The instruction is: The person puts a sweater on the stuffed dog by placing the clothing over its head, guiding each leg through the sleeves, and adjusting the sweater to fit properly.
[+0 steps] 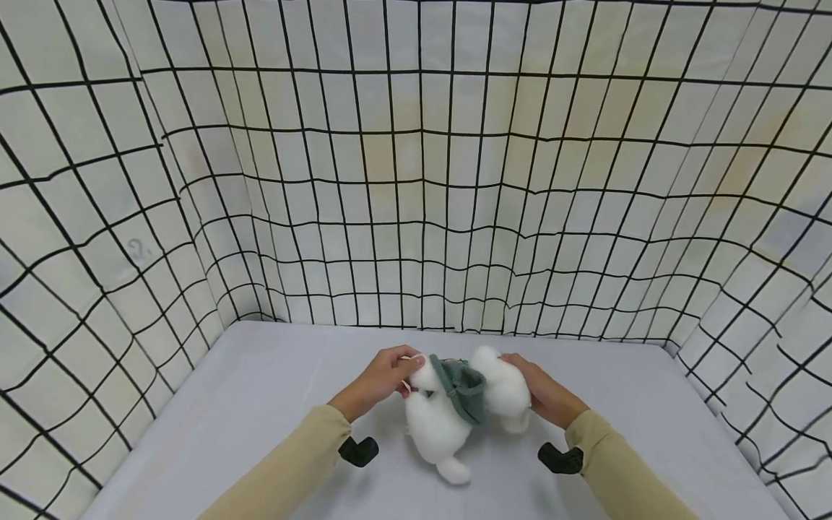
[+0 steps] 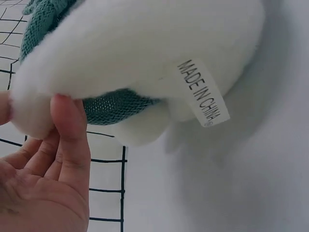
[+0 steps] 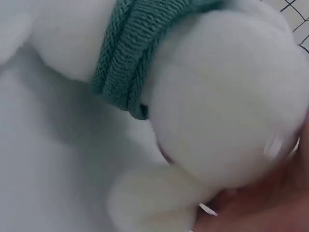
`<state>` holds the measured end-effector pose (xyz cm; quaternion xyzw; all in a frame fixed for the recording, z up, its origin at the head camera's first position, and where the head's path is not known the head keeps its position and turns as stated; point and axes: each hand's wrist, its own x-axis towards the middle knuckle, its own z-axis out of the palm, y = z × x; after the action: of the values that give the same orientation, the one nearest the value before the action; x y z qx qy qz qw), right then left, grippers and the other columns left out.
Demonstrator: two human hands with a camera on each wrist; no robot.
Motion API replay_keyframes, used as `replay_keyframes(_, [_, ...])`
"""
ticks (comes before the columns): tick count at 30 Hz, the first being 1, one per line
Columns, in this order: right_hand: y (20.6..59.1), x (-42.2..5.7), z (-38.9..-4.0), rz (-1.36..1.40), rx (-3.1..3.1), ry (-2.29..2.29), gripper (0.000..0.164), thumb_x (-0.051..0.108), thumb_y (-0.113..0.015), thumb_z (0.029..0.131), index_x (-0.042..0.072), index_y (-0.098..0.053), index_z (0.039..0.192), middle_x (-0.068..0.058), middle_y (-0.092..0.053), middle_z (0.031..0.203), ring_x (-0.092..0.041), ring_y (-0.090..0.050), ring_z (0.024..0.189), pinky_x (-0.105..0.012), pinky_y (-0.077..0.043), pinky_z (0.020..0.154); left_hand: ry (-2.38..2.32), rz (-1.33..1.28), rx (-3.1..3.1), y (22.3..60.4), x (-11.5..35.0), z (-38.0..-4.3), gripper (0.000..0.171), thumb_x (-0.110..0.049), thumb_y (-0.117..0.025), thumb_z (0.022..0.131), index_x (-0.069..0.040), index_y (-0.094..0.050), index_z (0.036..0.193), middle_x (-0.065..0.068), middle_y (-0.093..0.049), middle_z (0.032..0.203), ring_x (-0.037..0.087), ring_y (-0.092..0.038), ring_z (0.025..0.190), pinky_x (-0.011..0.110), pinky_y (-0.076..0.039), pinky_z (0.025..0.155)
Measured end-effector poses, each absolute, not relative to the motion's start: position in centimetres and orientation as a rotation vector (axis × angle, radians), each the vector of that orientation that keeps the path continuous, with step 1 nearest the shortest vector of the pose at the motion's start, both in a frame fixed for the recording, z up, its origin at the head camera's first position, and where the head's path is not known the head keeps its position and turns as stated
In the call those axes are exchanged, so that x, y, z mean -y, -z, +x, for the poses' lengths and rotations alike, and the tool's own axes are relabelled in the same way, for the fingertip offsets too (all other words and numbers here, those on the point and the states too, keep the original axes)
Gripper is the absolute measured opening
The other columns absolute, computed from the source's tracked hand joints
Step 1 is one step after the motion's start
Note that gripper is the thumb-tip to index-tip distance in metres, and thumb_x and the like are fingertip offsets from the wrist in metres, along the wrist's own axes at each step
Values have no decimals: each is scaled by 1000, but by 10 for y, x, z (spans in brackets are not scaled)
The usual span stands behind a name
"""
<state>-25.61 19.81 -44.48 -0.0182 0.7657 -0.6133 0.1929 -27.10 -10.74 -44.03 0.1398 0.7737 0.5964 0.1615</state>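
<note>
A white plush toy (image 1: 437, 430) with a green knitted scarf (image 1: 464, 390) lies tilted between both hands, just over the table. With thumb and fingers, my left hand (image 1: 385, 373) pinches one of its limbs; the left wrist view shows that hand (image 2: 53, 179) at the limb's rounded end and a "MADE IN CHINA" label (image 2: 203, 94) on the toy. My right hand (image 1: 546, 390) grips the toy's round head (image 1: 510, 390) from the right. In the right wrist view the head (image 3: 222, 96) hides most of that hand's fingers.
A pale table (image 1: 279, 404) stretches beneath the toy. White walls with a black grid (image 1: 422, 180) enclose it at the back and on both sides. Black devices sit at the left wrist (image 1: 359, 452) and right wrist (image 1: 560, 458).
</note>
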Motion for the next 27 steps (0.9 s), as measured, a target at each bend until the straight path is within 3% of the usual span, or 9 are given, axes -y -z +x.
replay_keyframes(6, [443,-196,-260,106,-2750,1477,38,38,-50,99,9,-60,122,-13,-61,126,-29,-56,117,-44,-50,92,-1702,427,-2204,446,96,-270,38,-37,-57,97,-5,-59,117,12,-71,102,15,-65,78,32,-58,70])
replay_keyframes(13, [435,-188,-242,-275,-3150,1450,13,16,-64,93,10,-65,105,-5,-68,103,-20,-62,97,-34,-51,81,-1716,425,-2213,446,88,-268,40,-39,-59,95,-6,-58,117,12,-72,102,13,-65,76,31,-59,69])
replay_keyframes(21, [431,-180,-224,-837,-3258,1336,15,8,-75,82,20,-69,89,12,-64,85,-5,-52,74,-22,-44,62,-1732,386,-2231,444,85,-266,40,-38,-60,95,-5,-58,117,11,-72,98,13,-65,73,31,-59,68])
replay_keyframes(27, [430,-173,-219,-1040,-3195,1355,14,7,-76,81,18,-73,89,10,-67,85,-1,-44,63,-16,-38,51,-1729,368,-2234,442,84,-264,42,-40,-61,94,-5,-58,117,9,-72,94,12,-64,69,30,-58,66])
